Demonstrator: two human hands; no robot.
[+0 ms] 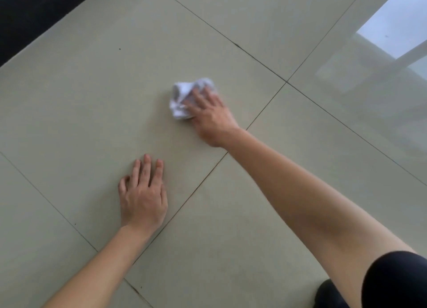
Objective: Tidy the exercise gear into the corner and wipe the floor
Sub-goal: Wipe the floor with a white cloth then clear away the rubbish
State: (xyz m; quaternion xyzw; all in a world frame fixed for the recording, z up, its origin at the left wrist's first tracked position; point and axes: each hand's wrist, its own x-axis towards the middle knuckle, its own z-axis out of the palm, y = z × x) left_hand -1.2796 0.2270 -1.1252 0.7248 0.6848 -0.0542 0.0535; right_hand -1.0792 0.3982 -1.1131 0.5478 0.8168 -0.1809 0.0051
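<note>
Where the cloth (184,97) lies: crumpled on the floor (92,88), under our right hand (211,115).
Right hand: fingers fairly straight, spread, pressing the cloth; blurred, thumb unclear.
Left hand (143,196): flat on the tile, fingers straight, holding nothing, bracing us.
Stroke: we judge overlapping passes with even pressure best, crossing the grout line (261,112).
Exercise gear: not in view.

Right hand (209,113) blurred, white cloth (182,95) smeared and partly covered by its fingers (204,96), material unclear, both forearms cut by the lower edge, dark sleeve (397,282) cropped at the corner, dark band (27,14) cropped top left, specks on the floor (92,99) too small to identify
</note>
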